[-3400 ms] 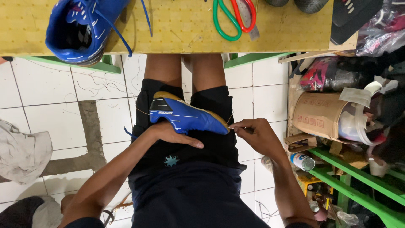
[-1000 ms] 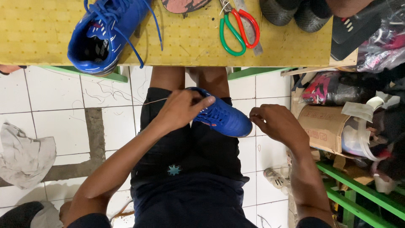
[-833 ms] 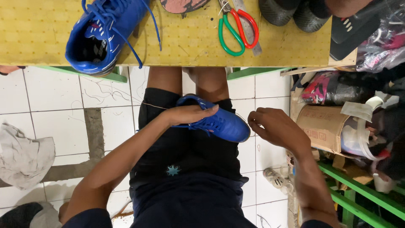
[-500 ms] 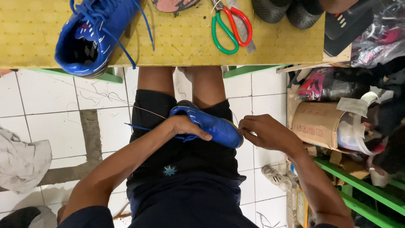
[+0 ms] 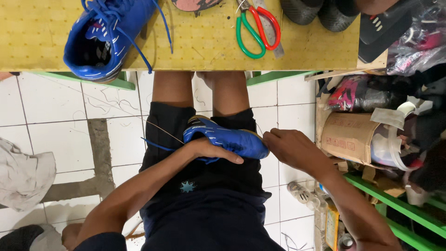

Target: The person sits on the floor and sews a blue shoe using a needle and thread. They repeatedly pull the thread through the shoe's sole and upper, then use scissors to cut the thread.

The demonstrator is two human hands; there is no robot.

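White tiled floor (image 5: 55, 135) below, yellow pegboard table (image 5: 204, 44) across the top, seen from above over a seated lap in dark shorts (image 5: 204, 186). At centre, a blue shoe (image 5: 227, 138) lying on its side across the thighs, toe toward 3 o'clock. Left hand (image 5: 209, 151) laid flat along the shoe's near edge, fingers stretched and pressing it to the lap, closed around nothing visible. Right hand (image 5: 290, 146) at the toe end, at 3 o'clock of the shoe, fingers bunched together against the tip; whether pinching anything, impossible to tell. A thin thread (image 5: 160, 130) running from under the left hand toward 10 o'clock.

On the table at 11 o'clock, a second blue shoe (image 5: 109, 35), upright, laces loose and trailing over the edge. At 12 o'clock, scissors (image 5: 258, 28) with one green and one red handle loop. At 1 o'clock, two dark rounded items (image 5: 320, 11), cut off by the frame.

At 3 o'clock, a brown cardboard box (image 5: 348, 137) tipped on its side, a clear plastic tub (image 5: 385, 146) at its mouth, contents unclear. Green shelving (image 5: 404, 204) beneath, crammed with bags and small bottles. Grey cloth (image 5: 23, 174) on the floor at 9 o'clock.
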